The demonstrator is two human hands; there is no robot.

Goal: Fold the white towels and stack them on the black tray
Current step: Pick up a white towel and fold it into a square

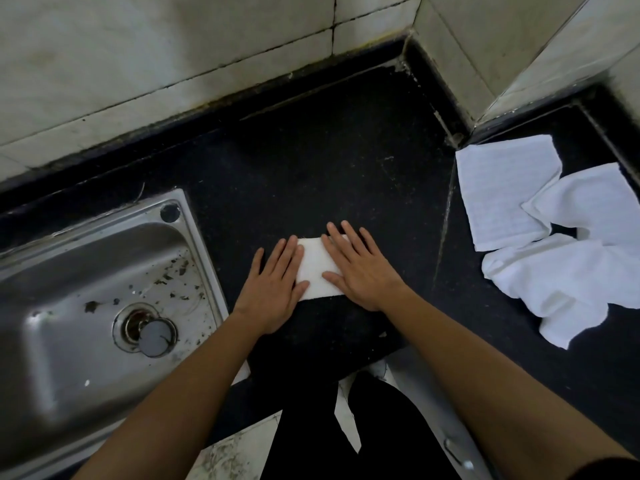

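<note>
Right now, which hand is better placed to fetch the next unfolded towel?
Probably the right hand: it rests nearer the unfolded towels; the left hand sits on the sink side.

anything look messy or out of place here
Dark flecks and scraps litter the sink basin around the drain. On the counter at right, unfolded white towels lie in a rumpled, overlapping heap. The folded towel under the left hand and right hand lies flat and neat.

A debris-flecked steel sink [86,271] — grey plug [156,336] at its drain — sits in the black counter [485,341] beneath tiled walls [138,46].
</note>
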